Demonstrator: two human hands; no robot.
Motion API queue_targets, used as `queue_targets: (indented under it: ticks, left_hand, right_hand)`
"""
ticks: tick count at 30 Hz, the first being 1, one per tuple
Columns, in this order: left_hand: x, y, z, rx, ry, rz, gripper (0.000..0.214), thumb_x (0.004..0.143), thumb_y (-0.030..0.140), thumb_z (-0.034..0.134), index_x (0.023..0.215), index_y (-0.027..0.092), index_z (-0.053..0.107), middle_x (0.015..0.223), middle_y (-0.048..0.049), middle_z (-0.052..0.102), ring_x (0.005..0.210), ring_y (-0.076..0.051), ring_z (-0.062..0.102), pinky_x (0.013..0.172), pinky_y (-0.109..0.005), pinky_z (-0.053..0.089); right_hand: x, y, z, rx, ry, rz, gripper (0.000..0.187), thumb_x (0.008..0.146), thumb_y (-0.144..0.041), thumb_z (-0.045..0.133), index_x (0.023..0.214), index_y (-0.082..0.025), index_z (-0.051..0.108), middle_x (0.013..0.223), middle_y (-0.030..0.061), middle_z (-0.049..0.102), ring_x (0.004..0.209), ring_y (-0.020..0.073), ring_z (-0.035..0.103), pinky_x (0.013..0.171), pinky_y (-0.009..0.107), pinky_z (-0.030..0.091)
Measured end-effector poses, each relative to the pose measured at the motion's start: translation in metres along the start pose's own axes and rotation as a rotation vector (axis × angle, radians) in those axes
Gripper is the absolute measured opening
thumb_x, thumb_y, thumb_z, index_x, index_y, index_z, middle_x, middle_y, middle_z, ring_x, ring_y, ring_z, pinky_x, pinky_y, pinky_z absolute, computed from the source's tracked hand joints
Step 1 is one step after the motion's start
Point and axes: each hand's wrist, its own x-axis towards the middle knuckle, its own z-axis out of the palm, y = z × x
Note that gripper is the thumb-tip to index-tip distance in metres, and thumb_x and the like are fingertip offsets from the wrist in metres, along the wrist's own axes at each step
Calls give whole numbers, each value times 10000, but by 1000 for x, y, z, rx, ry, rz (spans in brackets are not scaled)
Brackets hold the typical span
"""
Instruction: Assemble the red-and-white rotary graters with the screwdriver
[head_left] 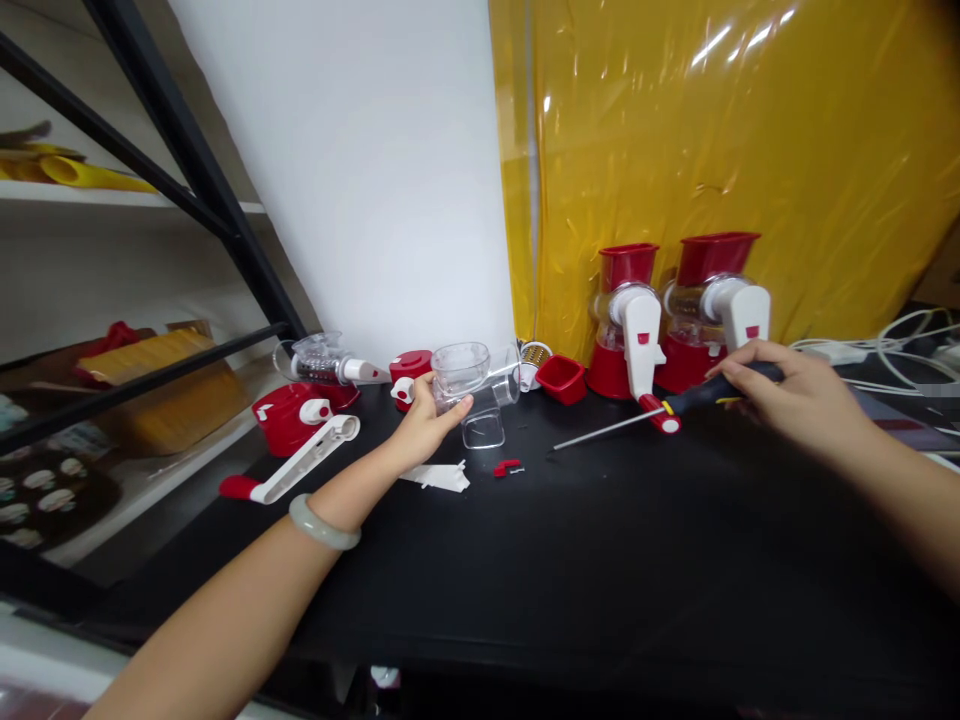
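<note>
My left hand (427, 425) is closed around a clear plastic grater housing (484, 395), which has a round cup-like opening and a side tube. In my right hand (780, 390) is a screwdriver (690, 395) with a dark handle and yellow accents, its long shaft pointing left and down toward the table. Below the housing lie a small red plastic piece (508, 468) and a flat white part (442, 477). Behind the screwdriver, two red-and-white rotary graters (628, 320) stand upright. Near my left forearm rests a white crank handle with a red knob (304, 458).
The black table (600, 560) carries a red base (289, 418), a partly assembled grater (322, 370), a red pusher (561, 379) and a metal grating drum (534, 362). White cables (900, 350) lie at right. A metal-framed shelf (225, 215) stands left; yellow plastic sheeting (750, 150) hangs behind.
</note>
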Motion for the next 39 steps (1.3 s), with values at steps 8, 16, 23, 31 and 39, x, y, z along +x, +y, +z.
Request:
queue_targets:
  ticks: [8, 16, 23, 31, 39]
  left_hand:
    - [-1, 1, 0, 66, -37, 13, 680, 815, 502, 645, 1269, 223, 223, 1443, -191, 352, 1348, -309, 388, 1104, -557, 321]
    - [-2, 2, -1, 165, -46, 39, 664, 834, 512, 605, 1281, 213, 216, 1430, -193, 382, 1336, -317, 406, 1085, -534, 361]
    - [-2, 2, -2, 187, -55, 55, 627, 840, 501, 600, 1260, 215, 233, 1427, -190, 390, 1329, -316, 417, 1060, -513, 399]
    - [-2, 0, -2, 242, -31, 66, 659, 841, 508, 595, 1294, 206, 224, 1410, -185, 412, 1295, -307, 458, 1042, -490, 426]
    - [5, -4, -9, 284, 77, -3, 741, 815, 537, 613, 1345, 197, 222, 1355, -183, 464, 1087, -266, 606, 829, -427, 567]
  right_hand:
    - [0, 6, 4, 75, -66, -52, 547, 705, -727, 556, 838, -197, 581, 530, -7, 556, 470, 139, 526, 458, 230, 383]
    - [-1, 6, 2, -5, -98, -60, 611, 690, -776, 546, 888, -199, 594, 531, 5, 581, 428, 123, 493, 428, 219, 361]
    - [-3, 3, 1, -27, -95, -77, 606, 702, -772, 529, 895, -202, 603, 538, -5, 571, 438, 123, 494, 433, 220, 361]
    - [-7, -3, -1, -75, -31, -139, 531, 729, -705, 513, 846, -196, 610, 528, -6, 560, 430, 124, 479, 441, 229, 351]
    - [-7, -3, -6, -57, -46, -200, 522, 723, -701, 544, 815, -193, 619, 581, 7, 579, 490, 141, 530, 510, 262, 409]
